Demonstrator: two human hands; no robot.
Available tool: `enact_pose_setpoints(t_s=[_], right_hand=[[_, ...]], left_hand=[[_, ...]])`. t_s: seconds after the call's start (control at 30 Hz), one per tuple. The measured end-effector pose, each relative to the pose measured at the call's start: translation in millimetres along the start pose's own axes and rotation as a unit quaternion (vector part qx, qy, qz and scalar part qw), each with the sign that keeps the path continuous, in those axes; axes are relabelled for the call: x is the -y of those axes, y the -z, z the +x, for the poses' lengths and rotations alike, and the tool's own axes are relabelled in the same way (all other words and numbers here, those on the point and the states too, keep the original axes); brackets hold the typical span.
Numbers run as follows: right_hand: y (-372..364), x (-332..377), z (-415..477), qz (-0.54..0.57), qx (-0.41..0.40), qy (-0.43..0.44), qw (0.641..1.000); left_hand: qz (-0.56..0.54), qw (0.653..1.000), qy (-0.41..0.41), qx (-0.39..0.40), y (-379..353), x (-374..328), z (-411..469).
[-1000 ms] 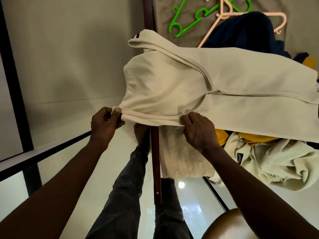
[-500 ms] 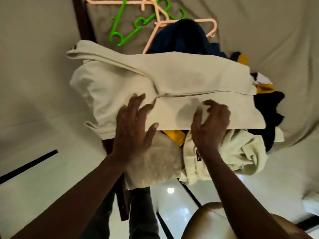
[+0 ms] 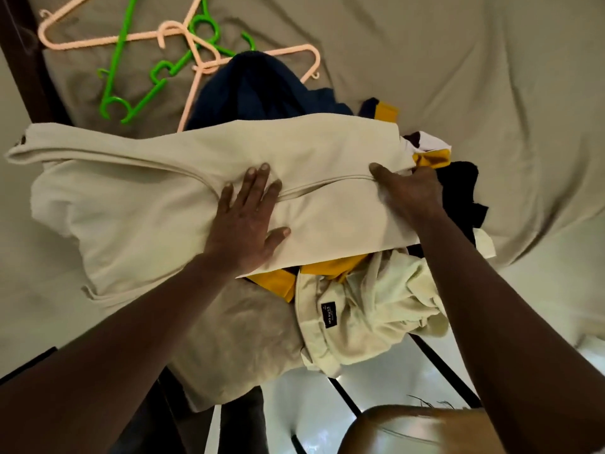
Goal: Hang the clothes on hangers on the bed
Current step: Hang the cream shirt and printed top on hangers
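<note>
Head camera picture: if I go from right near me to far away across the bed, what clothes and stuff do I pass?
Crumpled cream shirt with a black label → big folded beige cloth garment → dark navy blue garment → pale pink plastic hanger.

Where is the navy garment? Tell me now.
Head view, upper centre: the navy garment lies on the bed sheet just beyond the cream garment, over a pink hanger, with the green hangers to its left.

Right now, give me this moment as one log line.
left hand: flat on cream garment | right hand: grips its right edge | hangers: on bed, beyond clothes
</note>
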State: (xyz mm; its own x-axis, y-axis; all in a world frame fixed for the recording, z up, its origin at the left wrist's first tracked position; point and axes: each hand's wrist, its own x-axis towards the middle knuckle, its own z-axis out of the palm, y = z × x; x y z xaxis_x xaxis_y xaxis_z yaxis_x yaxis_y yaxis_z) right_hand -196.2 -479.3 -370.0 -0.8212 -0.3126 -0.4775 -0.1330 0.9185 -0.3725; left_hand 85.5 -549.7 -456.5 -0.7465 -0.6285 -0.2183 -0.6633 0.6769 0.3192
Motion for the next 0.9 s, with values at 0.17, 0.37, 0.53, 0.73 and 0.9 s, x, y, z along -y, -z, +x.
enact_pose_setpoints(t_s=[0.17, 0.37, 0.53, 0.73, 0.9], right_hand=[[5.1, 25.3, -26.9, -0.045, -0.146, 0.111, 0.982], [-37.4, 44.9, -95.3, -0.189, -0.199, 0.38, 0.883], [-86.7, 34.5, -127.4, -0.294, -0.131, 0.414, 0.851], [-70.1, 13.5, -155.1, -0.324, 0.026, 0.312, 0.893], [-49.1, -9.6, -146.5, -0.134, -0.029, 0.258, 0.956]], left_hand=[[-0.022, 1.0, 0.004, -0.007, -0.9, -1.9, -3.9], [-0.171, 0.98, 0.025, -0.096, 11.4, -5.9, -3.9], [-0.482, 0.852, 0.187, -0.081, 43.2, -22.1, 5.1], [-0.626, 0.725, 0.284, -0.027, 50.7, -34.1, 31.3], [-0.598, 0.749, 0.282, -0.046, 59.8, -41.2, 57.7]])
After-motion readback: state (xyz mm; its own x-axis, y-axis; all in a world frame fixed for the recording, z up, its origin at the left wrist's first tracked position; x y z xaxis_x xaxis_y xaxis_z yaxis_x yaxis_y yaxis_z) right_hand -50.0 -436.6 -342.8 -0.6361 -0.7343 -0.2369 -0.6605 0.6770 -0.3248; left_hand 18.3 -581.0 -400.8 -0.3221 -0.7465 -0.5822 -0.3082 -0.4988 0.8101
